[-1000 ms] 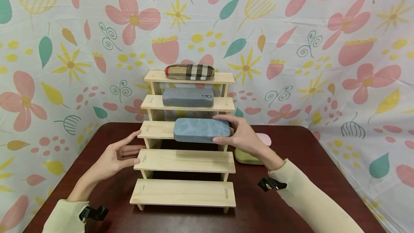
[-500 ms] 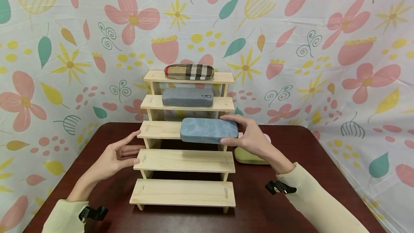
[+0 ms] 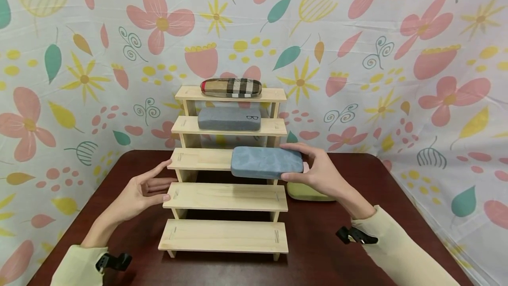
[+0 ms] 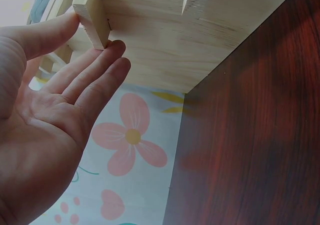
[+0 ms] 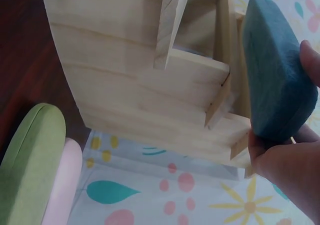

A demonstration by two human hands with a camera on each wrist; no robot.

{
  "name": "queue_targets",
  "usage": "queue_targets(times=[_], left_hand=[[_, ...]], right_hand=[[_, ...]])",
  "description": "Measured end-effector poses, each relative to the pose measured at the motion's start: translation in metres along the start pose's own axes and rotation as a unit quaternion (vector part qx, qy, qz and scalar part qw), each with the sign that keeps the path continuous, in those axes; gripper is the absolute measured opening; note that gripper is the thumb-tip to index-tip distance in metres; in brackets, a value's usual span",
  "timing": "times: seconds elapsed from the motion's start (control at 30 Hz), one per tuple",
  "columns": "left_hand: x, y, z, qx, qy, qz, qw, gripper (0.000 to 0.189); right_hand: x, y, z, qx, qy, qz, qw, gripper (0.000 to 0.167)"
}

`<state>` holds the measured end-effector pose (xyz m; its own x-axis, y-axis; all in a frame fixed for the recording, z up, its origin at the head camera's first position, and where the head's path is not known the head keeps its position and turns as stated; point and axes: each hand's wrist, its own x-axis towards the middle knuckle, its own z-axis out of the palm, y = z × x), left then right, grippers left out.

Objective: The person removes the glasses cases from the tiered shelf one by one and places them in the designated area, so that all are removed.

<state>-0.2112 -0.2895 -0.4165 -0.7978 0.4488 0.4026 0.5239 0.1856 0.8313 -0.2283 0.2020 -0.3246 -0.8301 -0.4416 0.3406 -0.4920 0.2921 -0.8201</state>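
A stepped wooden display rack (image 3: 224, 195) stands on the table. My right hand (image 3: 317, 169) grips the right end of a blue glasses case (image 3: 267, 162) between thumb and fingers. The case is at the middle tier's right end and juts past it; contact with the board is hard to tell. My left hand (image 3: 136, 195) holds the rack's left side, thumb and fingers at the end of a board (image 4: 92, 22). A grey glasses case (image 3: 229, 119) with a spectacles print lies one tier higher. On the top tier lies a plaid glasses case (image 3: 231, 88).
A green case (image 5: 35, 150) and a pink case (image 5: 64, 185) lie side by side on the dark wooden table (image 3: 337, 237), right of the rack. The pink one is mostly covered in the head view. A flowered cloth (image 3: 357, 56) hangs behind and around the table.
My right hand has moved the blue glasses case rightward along the middle tier, past its right end. My left hand keeps its place at the rack.
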Motion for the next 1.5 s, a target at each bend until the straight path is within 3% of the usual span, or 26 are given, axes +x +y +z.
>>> queue_targets(times=[0.27, 0.73, 1.0, 1.5], left_hand=[[0.0, 0.0, 0.0, -0.003, -0.001, -0.001, 1.0, 0.092], [0.001, 0.003, 0.001, 0.002, -0.001, -0.005, 1.0, 0.092], [0.001, 0.003, 0.001, -0.007, -0.005, -0.006, 0.9999, 0.091], [0.001, 0.003, 0.002, -0.013, -0.004, -0.009, 0.9999, 0.091]], right_hand=[[-0.011, 0.0, -0.012, -0.011, 0.012, 0.012, 0.9998, 0.066], [-0.034, 0.009, -0.032, -0.024, 0.022, -0.008, 0.9994, 0.065], [-0.051, 0.013, -0.043, -0.072, 0.046, -0.008, 0.9963, 0.067], [-0.085, 0.023, -0.065, -0.094, 0.055, -0.009, 0.994, 0.07]])
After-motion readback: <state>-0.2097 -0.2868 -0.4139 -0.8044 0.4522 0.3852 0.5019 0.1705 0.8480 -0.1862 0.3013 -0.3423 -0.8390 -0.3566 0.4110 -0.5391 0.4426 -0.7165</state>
